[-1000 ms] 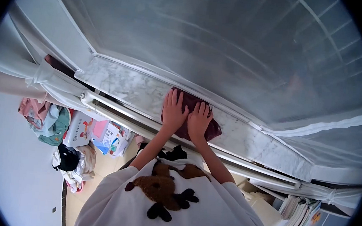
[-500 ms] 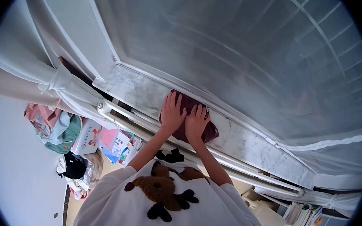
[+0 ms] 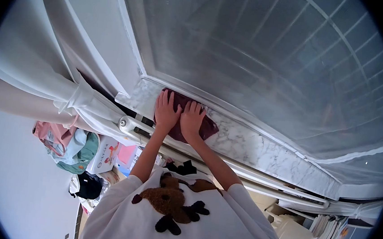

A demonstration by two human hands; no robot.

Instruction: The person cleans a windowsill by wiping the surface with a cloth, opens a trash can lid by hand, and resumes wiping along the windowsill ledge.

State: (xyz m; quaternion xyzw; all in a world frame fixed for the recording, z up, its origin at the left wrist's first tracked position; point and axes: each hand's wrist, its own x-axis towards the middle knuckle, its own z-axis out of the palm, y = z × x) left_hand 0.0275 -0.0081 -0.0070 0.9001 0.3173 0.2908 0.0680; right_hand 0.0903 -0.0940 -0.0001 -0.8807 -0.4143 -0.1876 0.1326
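A dark red cloth lies bunched on the marble-patterned windowsill, close to the sill's left end. My left hand rests flat on the cloth's left part, fingers stretched toward the window. Beside it, my right hand presses flat on the middle of the same cloth, its fingers also extended. The thumbs nearly meet. Both hands are open, and they cover much of the cloth.
Along the sill's far side stands the window. A white radiator pipe runs below the near edge. To the left hang a tied white curtain and several bags, one pink. Papers stand at lower right.
Both hands and the cloth under them have slid left along the sill, nearer its left corner. The view has also shifted a little.
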